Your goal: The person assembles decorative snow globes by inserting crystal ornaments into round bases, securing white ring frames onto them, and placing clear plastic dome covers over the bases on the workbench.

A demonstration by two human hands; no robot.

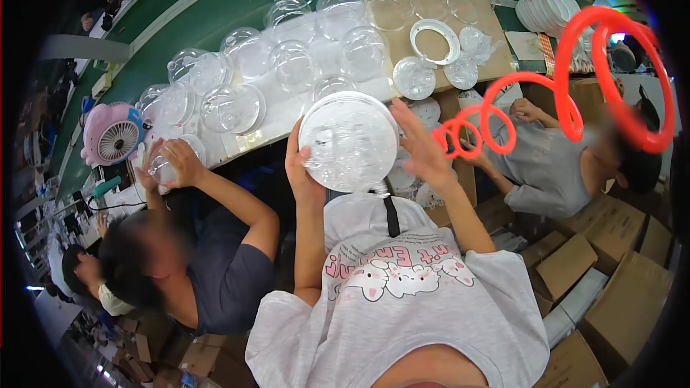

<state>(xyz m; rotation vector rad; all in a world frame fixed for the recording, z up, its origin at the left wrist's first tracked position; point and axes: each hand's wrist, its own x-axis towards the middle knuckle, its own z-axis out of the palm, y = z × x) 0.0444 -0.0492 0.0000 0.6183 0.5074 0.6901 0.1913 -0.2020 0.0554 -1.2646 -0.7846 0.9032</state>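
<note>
My left hand (305,169) grips the left edge of a round white-rimmed piece with a clear, shiny body (348,142), its thumb lying over the front. The middle of that piece is smeared by motion, so I cannot make out what is inside it. Just off its right edge, my right hand (425,147) is open, fingers stretched and apart. A clear dome (335,86) stands on the table right behind the piece. Farther right on cardboard lie a white ring (435,43) and a clear round part (414,77).
Several clear domes (293,65) cover the worktable. A coiled red hose (568,111) hangs at right, near stacked white rings (550,11). Co-workers sit on both sides; the left one's hands (176,163) hold a clear piece. A pink fan (113,133) and cardboard boxes (625,309) flank us.
</note>
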